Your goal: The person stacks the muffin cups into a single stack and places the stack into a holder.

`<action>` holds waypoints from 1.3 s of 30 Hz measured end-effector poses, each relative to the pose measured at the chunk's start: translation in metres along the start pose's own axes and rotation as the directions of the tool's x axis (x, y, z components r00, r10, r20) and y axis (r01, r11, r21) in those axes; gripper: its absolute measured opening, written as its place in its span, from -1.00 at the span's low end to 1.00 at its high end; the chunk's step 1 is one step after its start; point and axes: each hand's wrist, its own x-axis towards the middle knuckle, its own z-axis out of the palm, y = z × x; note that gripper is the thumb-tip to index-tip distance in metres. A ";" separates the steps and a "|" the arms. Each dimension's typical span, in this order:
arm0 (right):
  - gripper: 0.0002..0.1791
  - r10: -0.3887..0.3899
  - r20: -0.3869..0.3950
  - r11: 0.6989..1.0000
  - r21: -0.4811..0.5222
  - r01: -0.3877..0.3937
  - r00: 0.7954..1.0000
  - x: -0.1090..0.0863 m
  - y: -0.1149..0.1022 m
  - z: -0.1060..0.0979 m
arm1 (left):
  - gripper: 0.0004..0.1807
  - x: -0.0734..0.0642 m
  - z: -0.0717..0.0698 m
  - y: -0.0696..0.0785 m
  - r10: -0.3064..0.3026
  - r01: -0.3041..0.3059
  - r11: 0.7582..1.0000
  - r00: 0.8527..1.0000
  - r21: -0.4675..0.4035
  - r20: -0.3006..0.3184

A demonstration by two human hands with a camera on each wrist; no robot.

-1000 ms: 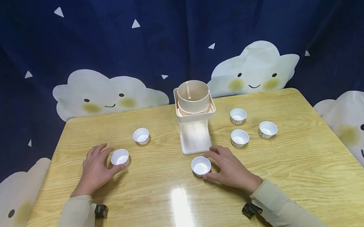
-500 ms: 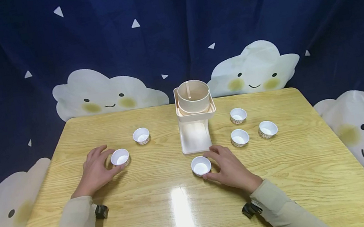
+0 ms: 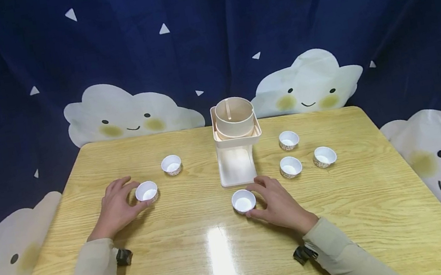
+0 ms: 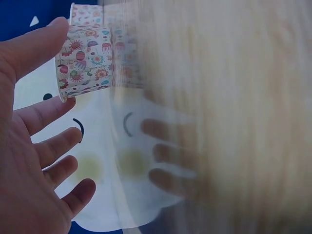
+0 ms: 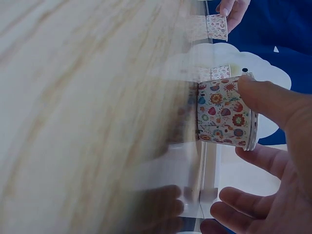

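A dark blue curtain (image 3: 203, 29) with small white triangles hangs behind the table, printed along its lower part with smiling white clouds (image 3: 125, 109). The table (image 3: 172, 270) is pale wood grain with rounded far corners, glossy enough to carry a bright streak of light (image 3: 223, 267) near its front and, in the wrist views, reflections of cups and fingers. A cream stand (image 3: 235, 166) is near the far edge, a round tub (image 3: 237, 127) in its top. On the left, the left hand (image 3: 116, 207) pinches the left cup (image 3: 146, 190) by its rim between thumb and forefinger, other fingers spread. The right hand (image 3: 278, 203) pinches the right cup (image 3: 243, 200) likewise, just in front of the stand. Both cups are upright on the table, white inside, flower-patterned outside. A far cup (image 3: 171, 164) stands beyond the left one; three more cups (image 3: 290, 166) stand right of the stand.
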 end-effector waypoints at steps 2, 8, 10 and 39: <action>-0.35 0.003 0.001 1.000 0.002 -0.003 1.000 0.000 0.000 0.000 | -0.30 0.000 0.000 0.000 0.000 0.000 1.000 1.000 0.000 -0.002; -0.34 -0.004 -0.003 1.000 0.001 0.004 1.000 0.000 0.001 0.001 | -0.31 0.001 0.002 -0.001 0.005 -0.004 1.000 1.000 0.004 -0.008; -0.34 -0.006 -0.005 1.000 0.001 0.006 1.000 0.001 0.001 0.001 | -0.33 0.001 0.003 -0.001 0.009 -0.009 1.000 1.000 0.004 -0.013; -0.34 -0.002 -0.001 1.000 0.000 0.002 1.000 0.002 0.001 0.002 | -0.39 0.005 -0.002 0.031 0.109 -0.112 0.993 0.992 -0.041 -0.067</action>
